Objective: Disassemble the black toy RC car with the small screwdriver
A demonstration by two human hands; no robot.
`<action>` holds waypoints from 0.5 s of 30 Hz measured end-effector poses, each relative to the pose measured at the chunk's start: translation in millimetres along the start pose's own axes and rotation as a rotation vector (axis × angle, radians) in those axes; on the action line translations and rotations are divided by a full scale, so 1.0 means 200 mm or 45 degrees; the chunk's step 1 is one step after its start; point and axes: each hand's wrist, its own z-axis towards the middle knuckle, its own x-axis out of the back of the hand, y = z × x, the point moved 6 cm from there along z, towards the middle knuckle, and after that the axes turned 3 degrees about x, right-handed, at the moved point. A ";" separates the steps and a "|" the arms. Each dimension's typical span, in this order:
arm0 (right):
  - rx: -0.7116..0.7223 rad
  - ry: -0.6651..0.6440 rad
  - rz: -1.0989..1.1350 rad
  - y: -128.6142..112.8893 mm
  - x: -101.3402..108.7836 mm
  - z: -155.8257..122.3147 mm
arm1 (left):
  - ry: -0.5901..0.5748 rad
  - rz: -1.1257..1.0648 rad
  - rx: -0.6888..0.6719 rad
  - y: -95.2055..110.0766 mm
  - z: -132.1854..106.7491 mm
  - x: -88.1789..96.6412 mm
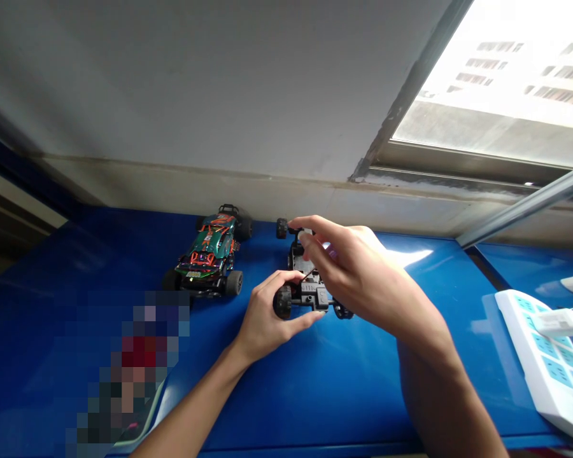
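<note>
The black toy-car chassis (300, 262) sits between my two hands, low over the blue table (248, 407); from up here I cannot tell whether all its wheels touch down. My left hand (267, 308) grips the near end, fingertips on the upper side, thumb along the near edge, with the near-left wheel (282, 303) in the crook between them; I judge that this brace keeps the body from turning. My right hand (351, 267) is closed around a slim tool (309, 274), coming in from above and the right, so I read that grip as one for working downward. The tool's shaft slants toward the chassis just beside my left fingertips, but its tip is too small to make out. The chassis's long axis runs away from me, its far end leaning slightly left, to the far-left wheel (281, 228); I cannot tell which end is its front. Left of my left hand and farther off, a green and orange toy car (210, 245) stands well apart, perhaps set there for elbow room. Well right of my right forearm lies a white power strip (516, 331). Beyond both hands rises the wall (219, 83).
</note>
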 end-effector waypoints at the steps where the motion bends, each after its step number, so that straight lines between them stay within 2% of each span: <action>1: 0.016 0.015 -0.007 0.00 0.00 0.00 | -0.002 -0.002 0.000 0.00 0.00 0.00; 6: 0.152 0.025 -0.053 -0.01 0.02 -0.03 | -0.005 -0.001 0.001 -0.01 -0.01 0.00; 8: 0.134 -0.012 -0.060 -0.01 0.02 -0.04 | 0.001 0.004 0.002 -0.01 -0.01 0.00; 10: 0.039 -0.033 -0.088 0.01 0.02 -0.03 | 0.001 0.003 -0.001 -0.01 -0.01 -0.01; 12: -0.010 0.021 -0.145 0.02 0.01 -0.01 | -0.006 0.000 -0.008 -0.01 -0.01 -0.01; 15: 0.077 0.098 -0.231 0.02 0.00 0.02 | -0.008 0.006 -0.020 -0.01 -0.01 -0.01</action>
